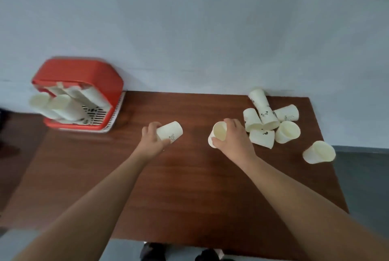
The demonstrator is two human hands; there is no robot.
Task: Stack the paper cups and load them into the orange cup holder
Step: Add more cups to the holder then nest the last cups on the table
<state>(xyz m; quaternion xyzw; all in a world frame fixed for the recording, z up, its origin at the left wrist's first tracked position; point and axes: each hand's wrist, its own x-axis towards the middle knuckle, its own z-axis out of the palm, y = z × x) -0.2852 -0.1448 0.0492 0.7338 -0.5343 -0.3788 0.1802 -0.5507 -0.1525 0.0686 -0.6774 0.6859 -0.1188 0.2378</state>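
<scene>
My left hand (pixel 152 138) grips a white paper cup (pixel 170 131) lying sideways, its base toward the right, over the middle of the brown table (pixel 189 187). My right hand (pixel 233 138) holds another paper cup (pixel 219 133) with its open mouth facing left toward the first cup. The two cups are apart. At the table's far left stands the orange cup holder (pixel 84 79), with stacks of cups (pixel 63 106) sticking out of its front. A heap of several loose cups (pixel 267 119) lies at the far right, one of them a longer stack (pixel 262 108).
A single cup (pixel 319 152) lies on its side at the table's right edge. A grey wall runs behind the table. The holder stands on a white slotted tray (pixel 113 119). Shoes (pixel 153 252) show below the near edge.
</scene>
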